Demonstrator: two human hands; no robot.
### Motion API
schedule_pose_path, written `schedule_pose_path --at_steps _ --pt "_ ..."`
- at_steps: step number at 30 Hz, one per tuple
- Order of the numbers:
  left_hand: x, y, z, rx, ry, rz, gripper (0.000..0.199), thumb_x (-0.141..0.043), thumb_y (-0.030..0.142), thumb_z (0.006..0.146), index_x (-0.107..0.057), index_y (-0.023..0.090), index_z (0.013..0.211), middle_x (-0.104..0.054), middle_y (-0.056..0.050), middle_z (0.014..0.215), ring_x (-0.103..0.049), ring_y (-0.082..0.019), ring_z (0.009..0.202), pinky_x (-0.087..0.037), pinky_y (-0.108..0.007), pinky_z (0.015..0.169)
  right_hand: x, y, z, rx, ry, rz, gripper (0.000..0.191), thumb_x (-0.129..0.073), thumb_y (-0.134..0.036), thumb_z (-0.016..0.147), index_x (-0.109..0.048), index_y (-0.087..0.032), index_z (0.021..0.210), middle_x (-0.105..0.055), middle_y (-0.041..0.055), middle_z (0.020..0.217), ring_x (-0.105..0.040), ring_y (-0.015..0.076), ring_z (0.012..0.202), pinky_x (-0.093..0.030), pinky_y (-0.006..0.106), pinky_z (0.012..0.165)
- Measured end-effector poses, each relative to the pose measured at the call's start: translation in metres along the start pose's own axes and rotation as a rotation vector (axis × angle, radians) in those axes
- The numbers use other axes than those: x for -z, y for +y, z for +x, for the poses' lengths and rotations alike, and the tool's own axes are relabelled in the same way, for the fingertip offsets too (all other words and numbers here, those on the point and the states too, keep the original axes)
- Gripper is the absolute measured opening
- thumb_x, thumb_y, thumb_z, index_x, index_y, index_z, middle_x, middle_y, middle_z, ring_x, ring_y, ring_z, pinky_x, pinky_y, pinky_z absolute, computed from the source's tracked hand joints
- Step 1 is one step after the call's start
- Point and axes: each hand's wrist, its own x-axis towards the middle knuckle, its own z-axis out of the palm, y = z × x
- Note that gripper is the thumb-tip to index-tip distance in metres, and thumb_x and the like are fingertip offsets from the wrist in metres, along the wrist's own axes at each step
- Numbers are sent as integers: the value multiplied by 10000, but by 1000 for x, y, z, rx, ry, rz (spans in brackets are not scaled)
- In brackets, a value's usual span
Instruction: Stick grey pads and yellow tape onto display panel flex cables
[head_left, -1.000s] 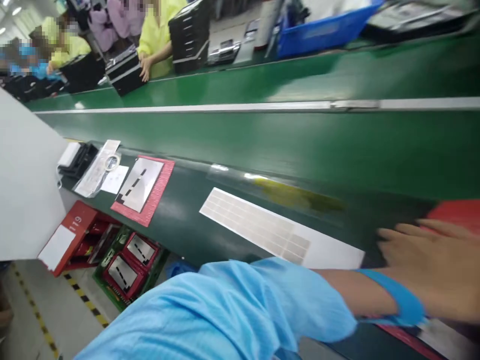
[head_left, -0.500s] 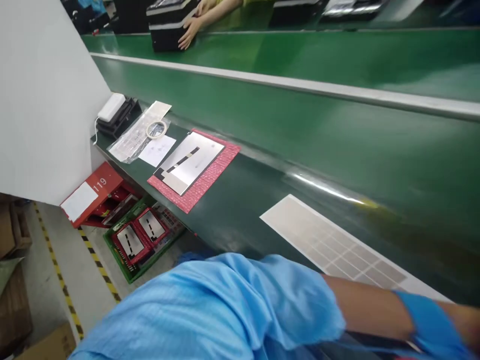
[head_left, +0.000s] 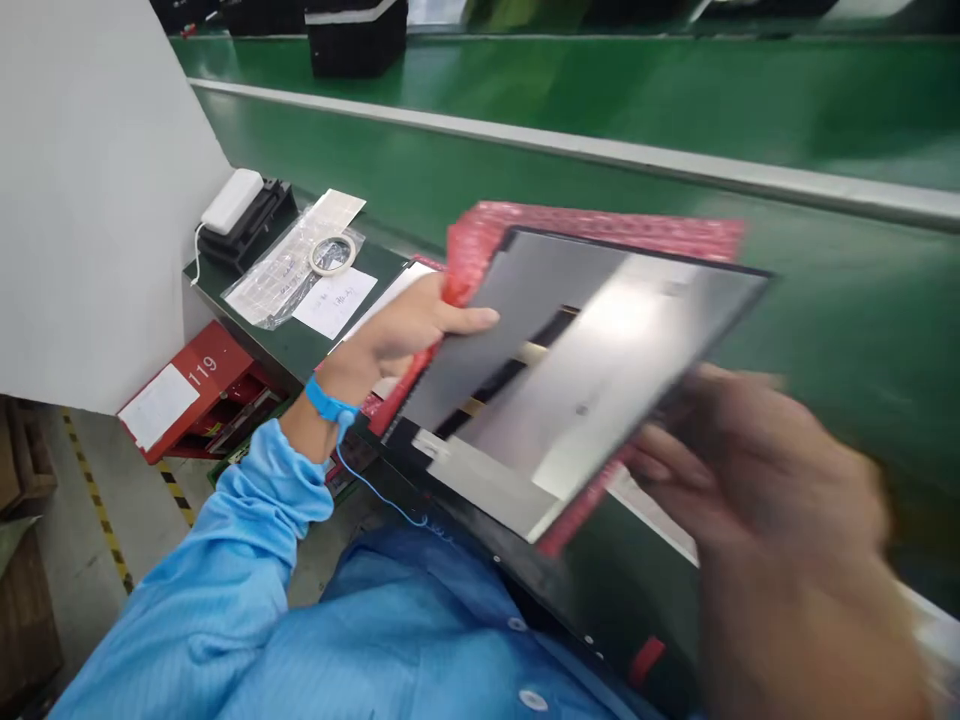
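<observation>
A flat display panel, silvery with a black strip on its back, is held tilted above the workbench. Beneath it lies a sheet of pink bubble wrap, showing along the edges. My left hand is closed on the left edge of both, thumb on top and the other fingers underneath. At the panel's right edge my right hand is blurred, its fingers bent against the edge. A second panel on the bench is mostly hidden behind my left hand and the held panel.
A roll of tape, a plastic-bagged sheet and a note paper lie at the bench's left. Beyond them are a white device and a black holder. A red box stands below; a green conveyor runs behind.
My left arm has swung back from the far right, and a panel with pink bubble wrap is now in view between my hands. The other person's hands have left the black box.
</observation>
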Motion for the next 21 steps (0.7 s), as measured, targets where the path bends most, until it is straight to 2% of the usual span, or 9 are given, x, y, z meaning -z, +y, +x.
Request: schedule_pose_path --at_steps 2,3,6,9,12,17,19,21 --pt "33 0 8 18 -1 91 148 -740 141 848 -697 118 988 -764 -106 922 -739 -244 793 -640 -462 809 -25 7 13 -67 -26 135 539 -911 -505 577 -473 -230 730 -279 -76 552 -213 59 410 -314 253 398" --pt "47 -1 14 37 33 175 141 -708 130 850 -683 118 988 -758 -112 929 -737 -249 801 -632 -470 808 -39 12 21 -105 -21 184 517 -901 -446 527 -483 -226 738 -266 -89 550 -212 53 418 -310 242 406" --pt "79 -10 39 92 227 461 95 -655 77 813 -638 126 892 -720 -88 854 -706 -226 778 -599 -422 781 -82 30 48 -178 63 143 369 -802 -364 585 -514 -202 747 -330 -82 538 -286 68 437 -308 215 403" --pt "96 -22 62 87 357 650 125 -679 57 758 -601 147 798 -663 -51 784 -641 -199 752 -540 -372 768 -106 48 69 -190 167 22 269 -745 -310 647 -519 -184 721 -444 -40 568 -395 95 469 -327 206 389" --pt "100 -29 77 62 434 829 153 -723 92 740 -595 173 767 -631 -33 781 -605 -205 787 -486 -354 786 -107 58 78 -162 216 -110 233 -739 -312 684 -561 -167 720 -500 -18 594 -467 117 511 -366 207 409" --pt "91 -31 87 29 548 1121 143 -678 111 798 -581 197 738 -653 -75 855 -609 -263 939 -428 -371 874 -92 61 76 -141 209 -300 175 -687 -317 763 -633 -151 758 -583 27 654 -569 162 594 -447 229 498" --pt "87 -32 89 28 596 1211 99 -649 125 839 -608 201 791 -686 -97 936 -615 -280 995 -423 -382 910 -90 59 76 -140 188 -365 141 -661 -292 782 -643 -155 756 -606 50 682 -617 193 657 -495 257 578" --pt "84 -30 89 17 646 1282 61 -626 154 887 -648 196 925 -704 -124 1066 -615 -293 1062 -425 -396 954 -91 56 76 -137 177 -434 100 -672 -247 763 -633 -162 726 -626 82 715 -661 243 765 -532 303 692"
